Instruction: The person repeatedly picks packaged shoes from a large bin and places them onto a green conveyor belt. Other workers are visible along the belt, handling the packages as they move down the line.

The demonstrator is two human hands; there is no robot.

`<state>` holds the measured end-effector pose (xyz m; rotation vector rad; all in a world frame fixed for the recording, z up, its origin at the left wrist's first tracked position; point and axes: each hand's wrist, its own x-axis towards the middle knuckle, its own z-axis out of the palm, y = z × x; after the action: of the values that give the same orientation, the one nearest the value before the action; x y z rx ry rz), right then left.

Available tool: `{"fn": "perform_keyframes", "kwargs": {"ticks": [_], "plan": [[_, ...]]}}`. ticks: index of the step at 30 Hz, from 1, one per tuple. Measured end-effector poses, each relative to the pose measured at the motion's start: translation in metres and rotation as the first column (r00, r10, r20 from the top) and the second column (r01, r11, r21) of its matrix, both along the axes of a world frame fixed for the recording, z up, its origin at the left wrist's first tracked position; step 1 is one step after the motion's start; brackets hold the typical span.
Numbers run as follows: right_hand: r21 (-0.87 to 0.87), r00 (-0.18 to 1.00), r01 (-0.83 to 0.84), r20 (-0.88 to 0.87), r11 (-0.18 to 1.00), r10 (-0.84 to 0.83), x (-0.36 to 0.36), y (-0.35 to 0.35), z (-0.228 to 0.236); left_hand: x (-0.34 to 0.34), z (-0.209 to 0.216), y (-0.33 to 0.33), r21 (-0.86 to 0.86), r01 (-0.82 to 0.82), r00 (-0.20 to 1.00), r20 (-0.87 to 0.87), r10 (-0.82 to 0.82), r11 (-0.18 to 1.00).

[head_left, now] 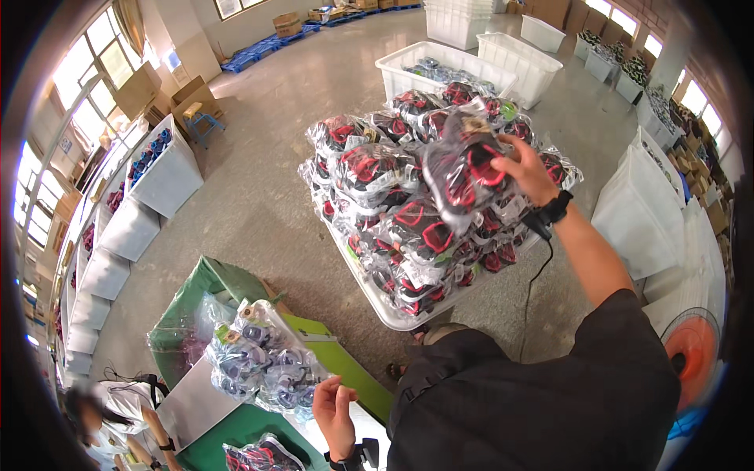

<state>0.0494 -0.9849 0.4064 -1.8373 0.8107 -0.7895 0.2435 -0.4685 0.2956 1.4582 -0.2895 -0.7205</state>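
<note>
Over a heaped white bin (385, 312), my right hand (528, 171) grips a clear plastic bag of black-and-red shoes (463, 184). The bag looks a little blurred. Beneath it, similar bagged black-and-red shoes (373, 169) are piled high above the bin's rim. My left hand (336, 412) holds nothing; its fingers are loosely bent and apart. It hovers at the near edge of a worktable, close to bagged grey-blue shoes (267, 365). Another bag of black-and-red shoes (263, 455) lies on the table's green surface (228, 436) to the left of that hand.
A person (126, 416) works at lower left. A green fabric-lined container (177, 310) stands beyond the worktable. White bins (169, 184) of shoes line the left; more bins (518, 67) stand behind the heap. At right are a white bin (640, 212) and an orange fan (695, 353).
</note>
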Motion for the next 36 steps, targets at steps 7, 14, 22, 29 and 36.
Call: {"fn": "perform_keyframes", "kwargs": {"ticks": [7,14,22,29,36], "plan": [[-0.054,0.993,-0.036,-0.118,0.998,0.03,-0.024,-0.099,-0.035,-0.008,-0.028,0.022,0.121,-0.199,0.98,0.034,0.197,0.972],[-0.576,0.876,-0.058,-0.42,0.815,-0.235,-0.02,-0.084,-0.095,-0.016,-0.055,0.044,0.225,-0.278,0.96,0.029,0.279,0.934],[-0.755,0.917,0.091,-0.191,0.65,-0.349,-0.03,-0.075,-0.09,-0.019,-0.084,0.096,0.294,-0.355,0.933,0.055,0.356,0.887],[-0.519,0.976,0.082,-0.132,0.851,-0.174,-0.038,-0.059,-0.105,-0.02,-0.159,0.181,0.511,-0.603,0.794,0.461,0.397,0.612],[-0.475,0.998,-0.06,-0.021,0.878,0.057,-0.025,0.012,-0.105,0.029,-0.222,0.316,0.574,-0.802,0.583,0.695,0.421,0.165]]}}
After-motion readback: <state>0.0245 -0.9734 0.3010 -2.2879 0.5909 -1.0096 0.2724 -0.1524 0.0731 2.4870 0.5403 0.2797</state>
